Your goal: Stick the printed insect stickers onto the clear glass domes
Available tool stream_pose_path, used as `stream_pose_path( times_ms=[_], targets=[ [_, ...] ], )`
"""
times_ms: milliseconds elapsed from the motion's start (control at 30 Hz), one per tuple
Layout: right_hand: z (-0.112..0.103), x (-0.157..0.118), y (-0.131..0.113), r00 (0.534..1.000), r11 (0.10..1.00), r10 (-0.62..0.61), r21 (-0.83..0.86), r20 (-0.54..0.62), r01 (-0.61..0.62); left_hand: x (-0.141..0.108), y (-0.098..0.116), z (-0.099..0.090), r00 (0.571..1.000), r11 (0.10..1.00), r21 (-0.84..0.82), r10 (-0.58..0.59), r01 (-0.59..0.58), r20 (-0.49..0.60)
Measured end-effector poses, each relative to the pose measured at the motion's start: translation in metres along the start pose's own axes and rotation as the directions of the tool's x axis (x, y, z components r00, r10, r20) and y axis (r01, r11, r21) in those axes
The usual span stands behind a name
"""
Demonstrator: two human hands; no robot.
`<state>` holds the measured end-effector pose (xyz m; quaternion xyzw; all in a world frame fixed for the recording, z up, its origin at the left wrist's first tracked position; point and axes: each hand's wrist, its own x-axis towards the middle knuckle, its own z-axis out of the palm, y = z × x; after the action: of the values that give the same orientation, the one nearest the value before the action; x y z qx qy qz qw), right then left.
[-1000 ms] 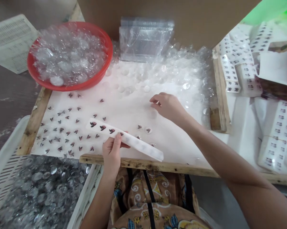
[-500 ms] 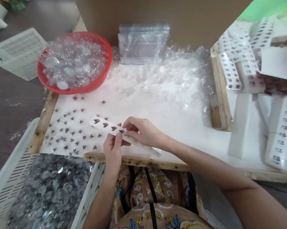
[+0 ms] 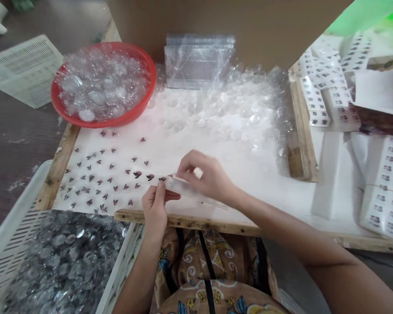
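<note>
My left hand (image 3: 156, 201) pinches a strip of stickers (image 3: 179, 185) between thumb and fingers, above the white tabletop near its front edge. Small dark-and-pink printed figures run along the strip's left part, and its plain whitish part slants down to the right. My right hand (image 3: 205, 173) is over that plain part, slightly blurred, with thumb and fingertips curled together in a pinch. What lies between those fingertips I cannot make out. Left of the strip, many small clear pieces with the same printed figure (image 3: 111, 166) are spread across the table.
A red basin (image 3: 152, 93) heaped with clear rounded plastic pieces stands at back left. More clear pieces (image 3: 245, 109) lie before a cardboard panel (image 3: 264, 30). Below left is a white crate (image 3: 46, 174) of pieces. Sticker strip bundles (image 3: 384, 192) lie right of a wooden bar (image 3: 302, 131).
My right hand has lifted and moved slightly right, away from my left thumb. The strip has shifted right and down in my left hand, and fewer printed figures show on it.
</note>
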<state>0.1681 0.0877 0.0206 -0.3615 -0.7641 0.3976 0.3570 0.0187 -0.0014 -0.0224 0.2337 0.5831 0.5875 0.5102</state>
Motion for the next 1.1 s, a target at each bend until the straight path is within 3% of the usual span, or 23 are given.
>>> stream_pose_path(
  times_ms=[100,167,300,400,700,900,1000,1100],
  targets=[
    [-0.009,0.033,0.012,0.966,0.971,0.235,0.076,-0.109,-0.228,0.000,-0.001,-0.001,1.000,1.000,-0.014,0.011,-0.011,0.002],
    [-0.006,0.054,0.023,0.951,0.951,0.307,0.045,-0.039,-0.306,-0.001,-0.002,-0.001,1.000,1.000,-0.023,0.012,-0.012,0.018],
    [0.015,0.082,0.043,0.934,0.947,0.319,-0.085,0.162,-0.309,-0.003,-0.001,-0.003,0.999,1.000,-0.013,0.015,-0.014,0.036],
    [0.026,0.091,0.052,0.925,0.938,0.327,-0.189,0.195,-0.292,-0.003,-0.001,-0.004,0.999,1.000,-0.016,0.009,-0.008,0.036],
    [0.038,0.094,0.052,0.920,0.908,0.323,-0.346,0.220,-0.236,-0.002,-0.005,-0.006,0.999,1.000,0.005,-0.022,0.022,0.047],
    [0.048,0.085,0.047,0.940,0.833,0.302,-0.523,0.158,-0.179,-0.003,-0.004,-0.005,0.999,1.000,0.000,-0.030,0.030,0.043],
    [0.045,0.083,0.045,0.939,0.847,0.310,-0.492,0.151,-0.201,-0.002,-0.004,-0.005,0.999,1.000,0.008,-0.022,0.021,0.037],
    [0.035,0.075,0.030,0.955,0.911,0.277,-0.346,0.110,-0.224,-0.001,-0.005,-0.005,0.999,1.000,0.015,0.003,-0.004,0.037]
  ],
)
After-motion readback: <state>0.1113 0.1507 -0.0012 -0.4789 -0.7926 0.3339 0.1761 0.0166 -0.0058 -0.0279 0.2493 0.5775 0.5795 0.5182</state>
